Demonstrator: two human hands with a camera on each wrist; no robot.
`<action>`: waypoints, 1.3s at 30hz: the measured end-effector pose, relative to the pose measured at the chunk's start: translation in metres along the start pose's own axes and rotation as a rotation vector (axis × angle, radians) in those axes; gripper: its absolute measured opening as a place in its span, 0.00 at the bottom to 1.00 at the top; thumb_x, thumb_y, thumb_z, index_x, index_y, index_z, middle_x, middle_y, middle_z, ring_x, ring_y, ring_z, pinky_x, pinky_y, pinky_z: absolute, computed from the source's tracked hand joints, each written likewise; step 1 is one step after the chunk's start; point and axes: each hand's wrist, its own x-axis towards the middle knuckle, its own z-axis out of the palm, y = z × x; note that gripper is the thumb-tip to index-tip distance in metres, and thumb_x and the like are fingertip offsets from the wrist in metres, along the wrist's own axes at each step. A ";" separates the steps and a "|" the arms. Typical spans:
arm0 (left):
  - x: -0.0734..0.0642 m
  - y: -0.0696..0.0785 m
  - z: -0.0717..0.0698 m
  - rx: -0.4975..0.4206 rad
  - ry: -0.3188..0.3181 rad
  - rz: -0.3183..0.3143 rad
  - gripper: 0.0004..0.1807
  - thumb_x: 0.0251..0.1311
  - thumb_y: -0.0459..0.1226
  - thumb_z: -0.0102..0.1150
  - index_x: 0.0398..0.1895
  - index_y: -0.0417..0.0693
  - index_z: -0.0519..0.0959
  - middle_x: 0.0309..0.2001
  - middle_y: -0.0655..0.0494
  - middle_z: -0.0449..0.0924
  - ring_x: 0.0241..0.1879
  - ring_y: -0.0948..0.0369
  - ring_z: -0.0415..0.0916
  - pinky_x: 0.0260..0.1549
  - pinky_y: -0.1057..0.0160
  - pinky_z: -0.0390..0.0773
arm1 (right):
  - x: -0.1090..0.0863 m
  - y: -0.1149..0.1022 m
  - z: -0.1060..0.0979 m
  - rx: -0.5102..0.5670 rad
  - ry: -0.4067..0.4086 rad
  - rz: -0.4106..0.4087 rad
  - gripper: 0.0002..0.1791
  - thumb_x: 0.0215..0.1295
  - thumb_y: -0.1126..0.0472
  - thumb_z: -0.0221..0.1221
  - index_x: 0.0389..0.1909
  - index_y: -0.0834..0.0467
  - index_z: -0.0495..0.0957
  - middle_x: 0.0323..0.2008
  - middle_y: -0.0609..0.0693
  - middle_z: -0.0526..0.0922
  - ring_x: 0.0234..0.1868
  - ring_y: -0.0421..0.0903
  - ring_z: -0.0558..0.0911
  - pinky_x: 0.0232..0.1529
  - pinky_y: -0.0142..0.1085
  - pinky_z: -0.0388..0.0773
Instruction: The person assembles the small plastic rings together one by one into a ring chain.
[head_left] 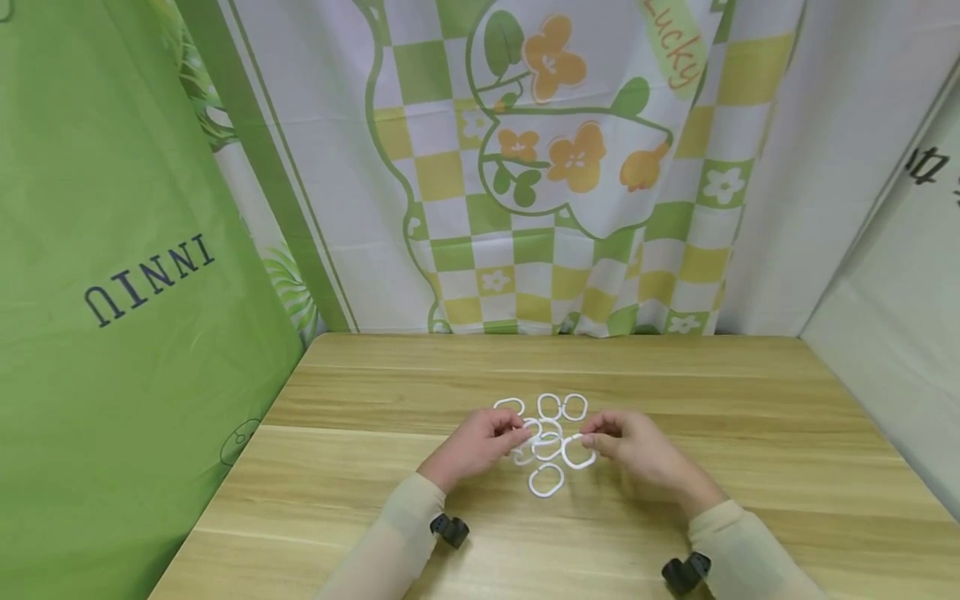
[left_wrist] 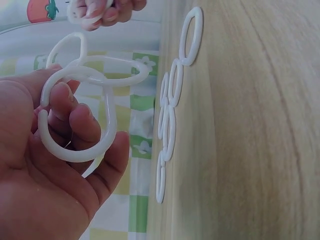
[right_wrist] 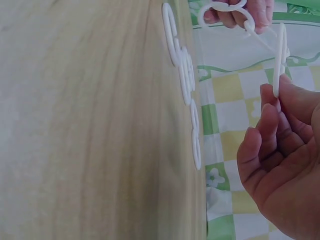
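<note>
Left wrist view: I see the left hand gripping linked white rings in curled fingers, while the right hand pinches another white ring above the bench.

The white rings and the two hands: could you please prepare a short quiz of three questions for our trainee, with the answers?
1. True or false: the right hand holds nothing.
2. In the left wrist view, the front ring held by the left hand is: A) square; B) a loop with a gap; C) broken into two pieces.
3. Fill in: the loose rings lie on a wood-grained ____.

Key:
1. False; it pinches a white ring.
2. B.
3. Table.
</note>
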 end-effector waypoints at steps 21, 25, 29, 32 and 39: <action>0.002 0.000 0.010 0.087 -0.066 0.106 0.07 0.68 0.42 0.59 0.32 0.53 0.81 0.20 0.68 0.69 0.21 0.71 0.64 0.21 0.71 0.66 | 0.007 -0.015 0.007 -0.001 -0.024 -0.074 0.09 0.65 0.59 0.64 0.38 0.61 0.81 0.30 0.53 0.80 0.30 0.44 0.76 0.31 0.33 0.76; 0.001 0.003 0.011 0.084 -0.089 0.100 0.08 0.69 0.43 0.58 0.33 0.51 0.81 0.21 0.68 0.70 0.22 0.70 0.65 0.22 0.71 0.67 | 0.009 -0.013 0.011 0.030 -0.046 -0.070 0.08 0.65 0.60 0.64 0.39 0.61 0.81 0.31 0.53 0.80 0.31 0.44 0.77 0.32 0.34 0.77; 0.000 0.008 0.009 0.074 -0.101 0.088 0.09 0.69 0.43 0.57 0.34 0.50 0.82 0.21 0.67 0.72 0.22 0.70 0.65 0.22 0.71 0.67 | 0.009 -0.011 0.015 0.046 -0.060 -0.043 0.08 0.64 0.58 0.64 0.39 0.59 0.81 0.32 0.51 0.81 0.34 0.46 0.78 0.34 0.37 0.79; 0.000 0.009 0.008 0.073 -0.103 0.082 0.09 0.69 0.43 0.57 0.34 0.50 0.82 0.21 0.67 0.72 0.22 0.70 0.66 0.22 0.71 0.67 | 0.010 -0.009 0.017 0.037 -0.063 -0.047 0.08 0.65 0.59 0.63 0.39 0.60 0.81 0.32 0.52 0.81 0.33 0.47 0.78 0.33 0.37 0.78; 0.000 0.008 0.008 0.088 -0.095 0.089 0.09 0.69 0.43 0.57 0.34 0.51 0.82 0.22 0.68 0.72 0.23 0.71 0.66 0.24 0.71 0.68 | 0.010 -0.008 0.022 0.018 -0.075 -0.091 0.05 0.64 0.66 0.62 0.37 0.65 0.81 0.35 0.58 0.82 0.37 0.46 0.79 0.39 0.34 0.76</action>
